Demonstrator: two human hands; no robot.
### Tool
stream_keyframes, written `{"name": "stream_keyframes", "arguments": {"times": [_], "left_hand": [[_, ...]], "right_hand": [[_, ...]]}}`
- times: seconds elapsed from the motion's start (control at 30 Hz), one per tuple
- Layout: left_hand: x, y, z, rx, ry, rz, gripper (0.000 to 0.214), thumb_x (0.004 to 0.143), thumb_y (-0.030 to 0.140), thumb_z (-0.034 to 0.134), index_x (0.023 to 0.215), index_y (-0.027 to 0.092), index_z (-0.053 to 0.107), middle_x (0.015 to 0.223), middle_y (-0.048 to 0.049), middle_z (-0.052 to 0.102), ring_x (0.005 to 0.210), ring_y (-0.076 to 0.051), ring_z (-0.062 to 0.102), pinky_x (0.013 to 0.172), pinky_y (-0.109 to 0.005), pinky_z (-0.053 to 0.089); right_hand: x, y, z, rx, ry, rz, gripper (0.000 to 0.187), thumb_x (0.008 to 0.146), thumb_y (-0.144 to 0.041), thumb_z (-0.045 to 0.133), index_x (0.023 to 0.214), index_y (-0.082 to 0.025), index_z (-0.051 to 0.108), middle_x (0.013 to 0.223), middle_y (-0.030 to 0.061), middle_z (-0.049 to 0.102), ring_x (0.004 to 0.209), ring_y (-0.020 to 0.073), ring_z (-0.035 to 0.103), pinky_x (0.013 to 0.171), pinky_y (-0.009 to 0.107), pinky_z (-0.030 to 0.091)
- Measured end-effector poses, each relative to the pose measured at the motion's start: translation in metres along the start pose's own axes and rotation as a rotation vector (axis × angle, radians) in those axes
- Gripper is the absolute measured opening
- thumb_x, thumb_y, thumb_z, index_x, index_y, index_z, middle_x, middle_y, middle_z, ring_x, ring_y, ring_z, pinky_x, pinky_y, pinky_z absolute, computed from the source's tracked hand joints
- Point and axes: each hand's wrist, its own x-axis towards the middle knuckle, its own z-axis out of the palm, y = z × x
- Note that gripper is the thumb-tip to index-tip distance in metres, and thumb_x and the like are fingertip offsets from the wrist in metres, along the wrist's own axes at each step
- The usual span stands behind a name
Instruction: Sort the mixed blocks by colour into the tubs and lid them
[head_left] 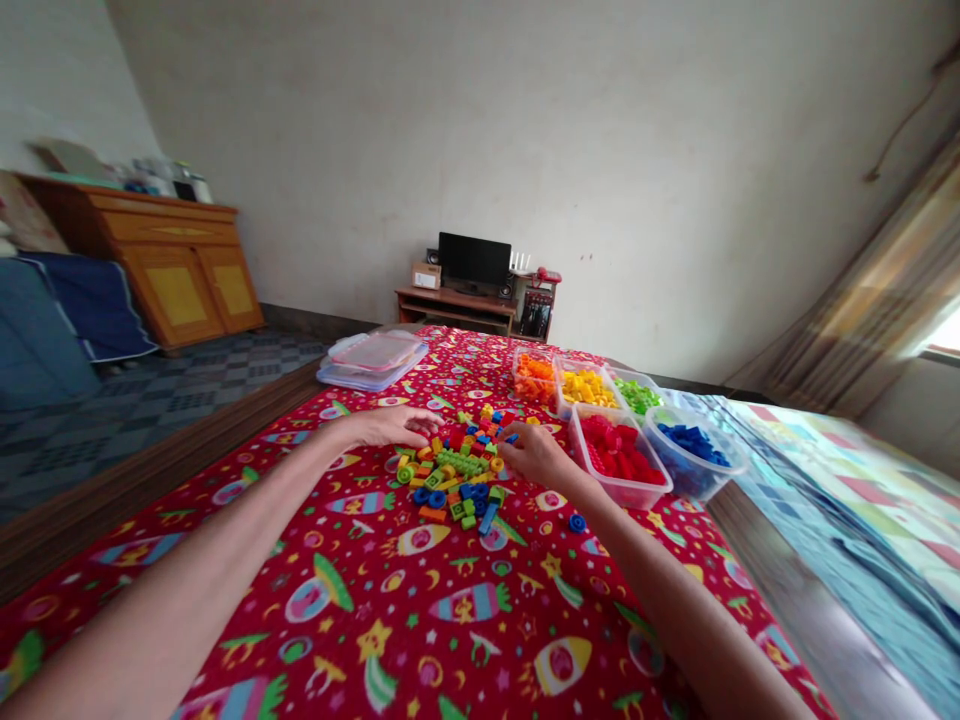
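A loose pile of mixed building bricks (461,466) in green, orange, yellow, blue and red lies in the middle of the cloth. At its left edge is my left hand (391,426), palm down, fingers apart, holding nothing. My right hand (534,453) is over the pile's right side, its fingers bent into a pinch at a blue brick (512,438). A long green brick (463,463) lies on top of the pile. Apart from the rest, a round blue piece (577,523) sits below my right wrist.
Clear tubs stand to the right: orange bricks (535,378), yellow bricks (587,387), green bricks (637,396), red bricks (619,448) and blue bricks (691,444). Stacked lids (373,358) lie at the back left. A red patterned cloth (420,620) covers the table; a bed (847,470) adjoins it.
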Motion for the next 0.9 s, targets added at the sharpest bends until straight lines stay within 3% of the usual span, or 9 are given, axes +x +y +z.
{"name": "stream_keyframes", "arguments": {"times": [0.13, 0.23, 0.47, 0.63, 0.8, 0.9], "left_hand": [[-0.002, 0.015, 0.002, 0.235, -0.036, 0.038, 0.057, 0.062, 0.037, 0.066, 0.117, 0.023, 0.064, 0.122, -0.0044, 0.064, 0.111, -0.025, 0.057, 0.092, -0.026, 0.043], [0.001, 0.020, 0.007, 0.312, -0.017, 0.039, 0.048, 0.062, 0.032, 0.065, 0.109, 0.021, 0.068, 0.113, -0.0036, 0.068, 0.104, -0.023, 0.060, 0.089, -0.025, 0.044], [0.008, 0.016, 0.012, 0.293, 0.052, 0.010, 0.028, 0.068, 0.039, 0.058, 0.079, 0.016, 0.069, 0.079, -0.0028, 0.070, 0.073, -0.018, 0.062, 0.066, -0.023, 0.044], [0.003, 0.024, 0.007, 0.180, 0.171, 0.051, 0.036, 0.071, 0.048, 0.053, 0.080, 0.017, 0.068, 0.079, -0.0031, 0.070, 0.075, -0.019, 0.062, 0.068, -0.025, 0.044], [0.004, 0.042, 0.010, -0.047, 0.239, 0.067, 0.041, 0.068, 0.055, 0.055, 0.082, 0.018, 0.065, 0.079, -0.0026, 0.069, 0.075, -0.020, 0.063, 0.069, -0.026, 0.046], [0.007, 0.054, 0.019, -0.122, 0.224, 0.097, 0.043, 0.068, 0.057, 0.057, 0.086, 0.018, 0.063, 0.072, -0.0019, 0.068, 0.069, -0.019, 0.062, 0.063, -0.027, 0.046]], "right_hand": [[0.000, -0.003, -0.001, 0.102, -0.016, -0.020, 0.020, 0.082, -0.017, 0.049, 0.069, -0.014, 0.064, 0.046, -0.0039, 0.050, 0.044, 0.0077, 0.045, 0.050, 0.018, 0.032], [-0.001, -0.002, 0.002, 0.133, -0.009, -0.054, 0.020, 0.082, -0.016, 0.049, 0.067, -0.015, 0.063, 0.047, -0.0041, 0.052, 0.045, 0.0075, 0.046, 0.050, 0.018, 0.033], [-0.001, -0.001, 0.006, 0.180, 0.002, -0.019, 0.024, 0.083, -0.019, 0.050, 0.060, -0.016, 0.054, 0.047, -0.0037, 0.052, 0.046, 0.0072, 0.047, 0.050, 0.018, 0.033], [0.001, -0.002, 0.007, 0.478, -0.131, 0.118, 0.035, 0.088, -0.035, 0.046, 0.058, -0.017, 0.047, 0.043, -0.0050, 0.046, 0.037, 0.0055, 0.038, 0.041, 0.018, 0.030], [-0.001, -0.007, 0.009, 0.727, -0.156, 0.192, 0.015, 0.082, -0.031, 0.056, 0.079, -0.017, 0.051, 0.050, -0.0065, 0.052, 0.041, 0.0062, 0.043, 0.040, 0.017, 0.031], [-0.001, -0.009, 0.013, 0.777, -0.159, 0.155, 0.031, 0.078, -0.031, 0.061, 0.104, -0.019, 0.050, 0.054, -0.0080, 0.053, 0.043, 0.0069, 0.045, 0.041, 0.017, 0.032]]}}
